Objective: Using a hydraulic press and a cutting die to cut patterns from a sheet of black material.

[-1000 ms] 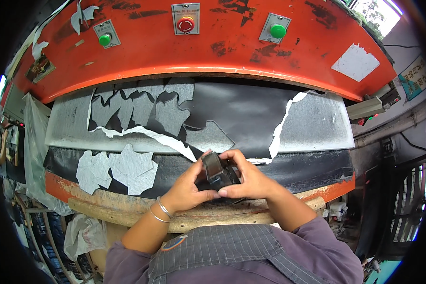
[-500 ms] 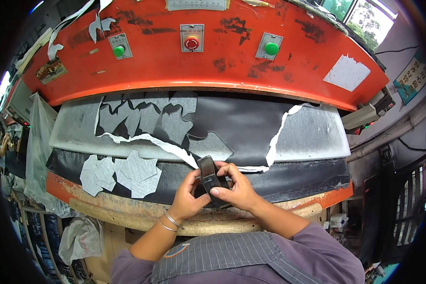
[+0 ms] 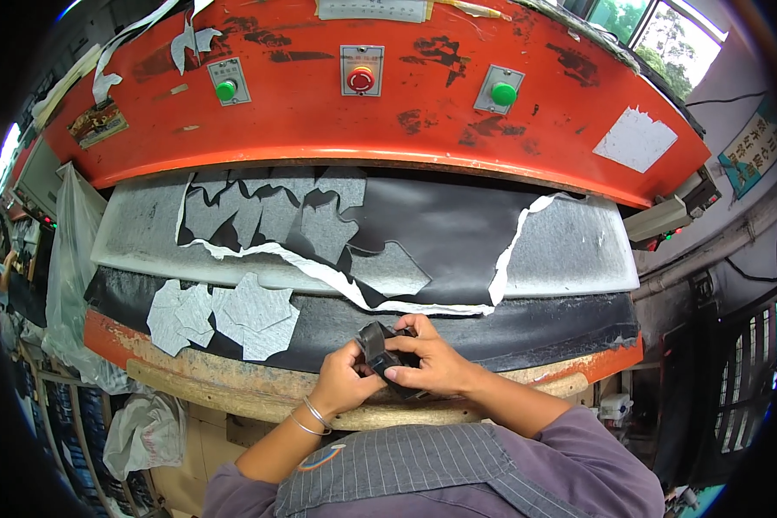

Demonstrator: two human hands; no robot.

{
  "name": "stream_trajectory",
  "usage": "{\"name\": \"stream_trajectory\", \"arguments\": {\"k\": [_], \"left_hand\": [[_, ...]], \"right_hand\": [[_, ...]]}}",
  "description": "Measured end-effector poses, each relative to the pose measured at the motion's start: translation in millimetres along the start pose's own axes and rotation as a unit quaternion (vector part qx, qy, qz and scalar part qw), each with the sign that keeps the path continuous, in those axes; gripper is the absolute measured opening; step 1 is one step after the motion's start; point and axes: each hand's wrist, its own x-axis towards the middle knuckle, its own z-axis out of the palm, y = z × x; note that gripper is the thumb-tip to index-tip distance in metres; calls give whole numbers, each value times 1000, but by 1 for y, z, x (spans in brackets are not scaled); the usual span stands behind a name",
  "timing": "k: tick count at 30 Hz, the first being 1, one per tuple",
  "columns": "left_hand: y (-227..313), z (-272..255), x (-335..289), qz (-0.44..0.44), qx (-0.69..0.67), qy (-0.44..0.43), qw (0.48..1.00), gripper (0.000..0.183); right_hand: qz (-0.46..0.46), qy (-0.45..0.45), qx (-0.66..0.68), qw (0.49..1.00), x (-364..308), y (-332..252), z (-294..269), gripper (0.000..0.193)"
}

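Observation:
A dark metal cutting die (image 3: 374,342), a bent band with an open middle, is held between both my hands above the near edge of the machine bed. My left hand (image 3: 341,380) has its fingers closed on the die's left side. From the right, my right hand (image 3: 436,363) grips it with thumb and fingers. Beyond the hands lies a black sheet (image 3: 440,224) with a torn white edge, its left part cut into grey-backed pieces (image 3: 263,214). Two small stacks of cut grey pieces (image 3: 268,321) rest to the left of my hands.
Above the bed spans a red press beam (image 3: 302,121) with a red button (image 3: 361,80) and two green buttons. A worn wooden rail (image 3: 233,393) edges the front. A clear plastic bag (image 3: 73,285) hangs at left; a grey cutting board (image 3: 561,250) lies under the sheet.
Both hands have drawn the die slightly nearer to me and turned it a little. The sheet's white edge behind it now shows. My view has shifted slightly.

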Motion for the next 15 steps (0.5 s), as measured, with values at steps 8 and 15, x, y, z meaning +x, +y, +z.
{"name": "stream_trajectory", "arguments": {"k": [8, 15], "left_hand": [[14, -50, 2, 26, 334, -36, 942, 38], [49, -52, 117, 205, 478, 207, 829, 38]], "right_hand": [[-123, -28, -344, 930, 50, -20, -88, 50], [-195, -215, -655, 698, 124, -8, -150, 26]]}}
